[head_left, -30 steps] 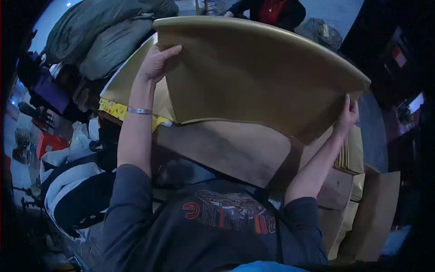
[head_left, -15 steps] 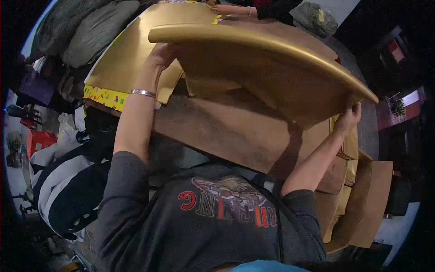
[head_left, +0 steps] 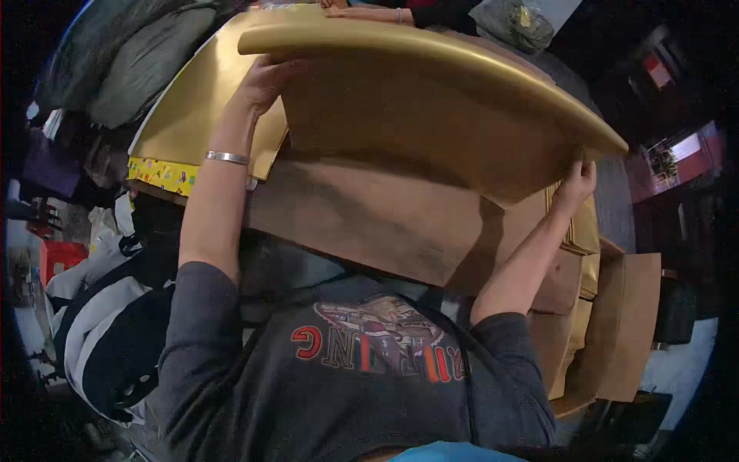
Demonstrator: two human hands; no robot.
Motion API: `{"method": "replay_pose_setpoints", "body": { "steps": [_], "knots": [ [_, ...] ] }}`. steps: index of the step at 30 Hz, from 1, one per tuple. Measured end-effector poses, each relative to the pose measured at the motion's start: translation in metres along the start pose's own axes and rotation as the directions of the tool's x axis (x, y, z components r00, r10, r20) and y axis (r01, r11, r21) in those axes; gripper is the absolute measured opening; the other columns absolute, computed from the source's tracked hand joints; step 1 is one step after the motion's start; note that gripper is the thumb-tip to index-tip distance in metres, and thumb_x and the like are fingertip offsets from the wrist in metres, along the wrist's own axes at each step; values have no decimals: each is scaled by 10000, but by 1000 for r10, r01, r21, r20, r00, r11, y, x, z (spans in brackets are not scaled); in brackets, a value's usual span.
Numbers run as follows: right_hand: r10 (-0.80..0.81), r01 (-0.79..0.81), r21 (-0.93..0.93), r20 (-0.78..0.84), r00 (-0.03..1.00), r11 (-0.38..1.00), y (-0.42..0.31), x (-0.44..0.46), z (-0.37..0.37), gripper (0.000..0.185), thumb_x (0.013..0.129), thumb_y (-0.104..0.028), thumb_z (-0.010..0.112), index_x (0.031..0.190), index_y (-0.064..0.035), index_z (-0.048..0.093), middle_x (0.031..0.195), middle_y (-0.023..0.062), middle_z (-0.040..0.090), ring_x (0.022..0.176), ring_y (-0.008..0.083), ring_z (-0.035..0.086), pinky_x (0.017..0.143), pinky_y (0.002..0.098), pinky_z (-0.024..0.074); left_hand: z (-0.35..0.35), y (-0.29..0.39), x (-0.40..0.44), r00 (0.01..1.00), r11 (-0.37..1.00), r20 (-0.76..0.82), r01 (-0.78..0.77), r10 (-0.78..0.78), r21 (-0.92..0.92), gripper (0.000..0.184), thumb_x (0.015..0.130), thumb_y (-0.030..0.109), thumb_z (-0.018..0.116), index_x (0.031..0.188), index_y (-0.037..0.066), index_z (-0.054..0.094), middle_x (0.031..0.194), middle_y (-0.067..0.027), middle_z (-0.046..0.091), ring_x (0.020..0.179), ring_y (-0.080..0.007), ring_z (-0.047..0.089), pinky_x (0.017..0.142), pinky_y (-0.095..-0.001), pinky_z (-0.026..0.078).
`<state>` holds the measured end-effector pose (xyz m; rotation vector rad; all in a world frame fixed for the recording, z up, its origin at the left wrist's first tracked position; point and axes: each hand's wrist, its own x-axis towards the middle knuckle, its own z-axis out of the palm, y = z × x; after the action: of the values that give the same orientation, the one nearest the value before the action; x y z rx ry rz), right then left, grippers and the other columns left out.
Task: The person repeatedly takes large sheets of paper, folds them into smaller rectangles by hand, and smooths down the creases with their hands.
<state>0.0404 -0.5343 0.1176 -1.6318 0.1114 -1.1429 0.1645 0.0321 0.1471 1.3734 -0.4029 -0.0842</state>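
A large gold sheet [head_left: 416, 108] is raised above the brown work surface [head_left: 369, 215], its far edge curved over. At its left end, my left hand [head_left: 269, 81] grips the sheet, with a metal bracelet on the wrist. My right hand [head_left: 579, 183] pinches the lower right corner of the same sheet. Flat gold sheets [head_left: 204, 100] lie to the left of my left hand, over a yellow patterned sheet [head_left: 163, 174].
Across the surface is another person's hand [head_left: 366, 14]. An open cardboard box [head_left: 635, 323] stands at the right beside stacked gold items [head_left: 583, 266]. Large grey bags [head_left: 146, 65] fill the upper left. A striped black-and-white bundle [head_left: 115, 339] is at the left.
The raised sheet tilted away, its upper edge curling over, and uncovered the other person's hand beyond it. Both my hands still hold it, and the whole view has shifted slightly.
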Motion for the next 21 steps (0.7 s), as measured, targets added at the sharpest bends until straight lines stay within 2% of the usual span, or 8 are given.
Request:
{"method": "replay_pose_setpoints", "body": {
  "steps": [2, 4, 9, 11, 16, 18, 20, 21],
  "knots": [
    [33, -37, 114, 38, 999, 993, -23, -5, 8, 392, 944, -80, 588, 1290, 87, 508, 1241, 146, 584, 1068, 220, 576, 949, 336, 446, 11, 18, 2, 994, 987, -57, -83, 91, 138, 444, 857, 120, 705, 1253, -12, 553, 1161, -110, 629, 1049, -236, 610, 901, -357, 531],
    [-86, 85, 133, 3, 996, 988, -11, 8, 4, 338, 937, -39, 569, 1254, 75, 541, 1192, 133, 611, 1041, 207, 591, 923, 329, 463, -3, 19, 10, 996, 995, -36, -84, 85, 46, 425, 870, 117, 694, 1249, -11, 548, 1134, -115, 633, 1035, -237, 616, 878, -355, 535],
    [-136, 137, 36, -13, 991, 990, -19, 21, -7, 255, 924, 11, 546, 1170, 64, 589, 1095, 101, 649, 1002, 175, 601, 850, 316, 493, -17, 33, 21, 1000, 980, -24, 2, 3, 200, 459, 899, 123, 663, 1296, -38, 499, 1229, -129, 591, 1093, -258, 591, 923, -363, 512],
    [-97, 96, 133, 1, 995, 986, -21, 17, -5, 268, 937, -105, 620, 1162, 40, 608, 1095, 74, 650, 966, 138, 605, 850, 265, 477, -25, 22, 22, 999, 994, -23, -32, 34, 106, 436, 902, 128, 657, 1288, -20, 517, 1218, -118, 602, 1086, -239, 594, 917, -346, 507],
    [-2, 3, 53, -17, 1000, 999, -9, -14, -2, 211, 906, -59, 640, 1100, 20, 613, 985, 37, 643, 872, 109, 574, 762, 247, 449, -54, -30, 28, 993, 998, -118, -28, 22, -49, 475, 915, 163, 634, 1350, 60, 473, 1263, -90, 576, 1114, -231, 575, 905, -353, 508],
    [12, -12, 38, -6, 1000, 999, 2, -24, -1, 234, 898, -55, 652, 1117, 14, 607, 1032, 52, 642, 921, 127, 582, 790, 255, 461, -62, -44, 28, 981, 976, -193, -17, -25, -216, 492, 912, 192, 638, 1358, 74, 467, 1291, -82, 561, 1136, -270, 562, 949, -396, 491],
    [-71, 64, 279, 15, 997, 958, 10, -27, 6, 284, 901, -104, 664, 1151, 9, 591, 1106, 83, 633, 980, 170, 592, 832, 290, 480, -96, -63, 35, 976, 969, -216, -31, -23, -245, 489, 914, 202, 637, 1355, 77, 468, 1290, -80, 559, 1140, -263, 557, 953, -395, 487],
    [92, -88, 118, -35, 995, 989, -12, -34, 9, 366, 919, -176, 675, 1226, -4, 572, 1159, 105, 620, 1041, 180, 584, 887, 319, 476, -92, -62, 33, 972, 962, -235, -43, -22, -269, 485, 916, 212, 636, 1352, 80, 470, 1289, -77, 556, 1143, -255, 553, 957, -395, 483]
  ]
}}
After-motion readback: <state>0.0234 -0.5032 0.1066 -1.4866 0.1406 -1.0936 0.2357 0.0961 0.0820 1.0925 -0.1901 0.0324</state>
